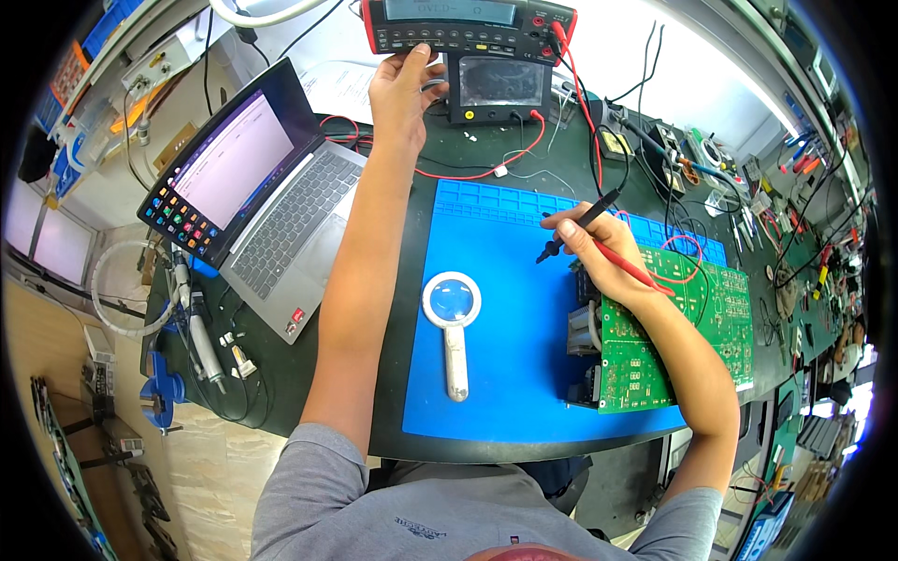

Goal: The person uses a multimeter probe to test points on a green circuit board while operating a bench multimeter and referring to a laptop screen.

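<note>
Looks like the setup side is sorted: the red-and-black bench meter [468, 35] at the far end has its display on and leads plugged into its right side. The left hand [402, 89] is up there, one digit against the button row, the others loosely curled and pinching nothing that I can see. The right hand [603, 251] pinches the black probe [605, 202] like a pen, with the red probe [629, 268] tucked in below the thumb. The green circuit board [697, 341] sits on the right of the blue mat [510, 383], and the black tip is off it, over bare mat, so I'd guess the actual probing is what's left.

Room-wise, there's a decent open patch between the magnifier [455, 360] and the board's left edge, plus more toward the far left. The right forearm crosses above the board, though, and looped leads crowd its far side. The laptop [309, 210] hems in the left arm. The mat's near edge runs close to the bench edge.
</note>
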The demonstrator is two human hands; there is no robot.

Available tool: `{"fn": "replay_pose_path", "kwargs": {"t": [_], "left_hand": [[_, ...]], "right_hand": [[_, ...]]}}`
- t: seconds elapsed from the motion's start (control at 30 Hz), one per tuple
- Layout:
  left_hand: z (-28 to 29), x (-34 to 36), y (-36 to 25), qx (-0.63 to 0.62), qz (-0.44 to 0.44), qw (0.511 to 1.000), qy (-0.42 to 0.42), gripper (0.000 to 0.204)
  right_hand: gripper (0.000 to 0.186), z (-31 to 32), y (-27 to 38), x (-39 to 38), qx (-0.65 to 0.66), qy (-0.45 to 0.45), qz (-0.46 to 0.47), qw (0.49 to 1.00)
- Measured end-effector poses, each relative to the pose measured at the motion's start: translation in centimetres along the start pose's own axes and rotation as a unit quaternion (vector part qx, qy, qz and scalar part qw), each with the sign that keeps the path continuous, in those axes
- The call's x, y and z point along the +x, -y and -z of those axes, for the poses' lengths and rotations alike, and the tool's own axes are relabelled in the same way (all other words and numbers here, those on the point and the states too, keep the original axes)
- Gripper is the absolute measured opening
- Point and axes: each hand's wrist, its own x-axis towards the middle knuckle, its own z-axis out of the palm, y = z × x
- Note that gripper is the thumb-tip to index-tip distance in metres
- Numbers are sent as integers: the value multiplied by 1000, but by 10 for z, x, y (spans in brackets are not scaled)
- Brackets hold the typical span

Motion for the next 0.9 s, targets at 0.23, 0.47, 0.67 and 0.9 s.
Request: {"fn": "replay_pose_path", "kwargs": {"t": [0.23, 0.47, 0.67, 0.9], "left_hand": [[2, 1, 0, -2, -2, 1000, 1, 41], [1, 2, 1, 5, -7, 1000, -4, 42], [-3, 0, 0, 23, -20, 999, -10, 38], [-2, 1, 3, 12, -21, 1000, -12, 37]], "right_hand": [[39, 1, 3, 0, -4, 5, -10, 1000], [42, 2, 2, 0, -18, 10, -12, 1000], [42, 2, 2, 1, -27, 11, -5, 1000], [42, 1, 0, 1, -30, 5, 0, 1000]]}}
